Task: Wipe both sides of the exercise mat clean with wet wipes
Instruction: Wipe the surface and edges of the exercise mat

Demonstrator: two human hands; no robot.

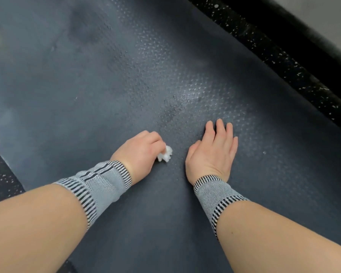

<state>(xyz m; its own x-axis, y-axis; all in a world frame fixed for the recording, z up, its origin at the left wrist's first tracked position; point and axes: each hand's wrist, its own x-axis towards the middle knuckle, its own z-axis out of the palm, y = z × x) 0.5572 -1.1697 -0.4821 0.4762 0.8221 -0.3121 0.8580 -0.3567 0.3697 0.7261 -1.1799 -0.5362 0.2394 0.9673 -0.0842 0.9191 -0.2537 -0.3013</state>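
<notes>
A dark grey exercise mat (110,91) with a dotted texture lies flat and fills most of the view. Damp, shiny streaks show near its middle, just beyond my hands. My left hand (139,149) grips a crumpled white wet wipe (165,154) and holds it down on the mat. My right hand (215,152) rests flat on the mat to the right of the wipe, fingers straight and together. Both wrists wear grey striped bands.
Black speckled rubber flooring (280,62) runs along the mat's right edge, and a patch of it shows at the lower left (0,174). A pale surface (327,18) lies beyond the flooring at the top right.
</notes>
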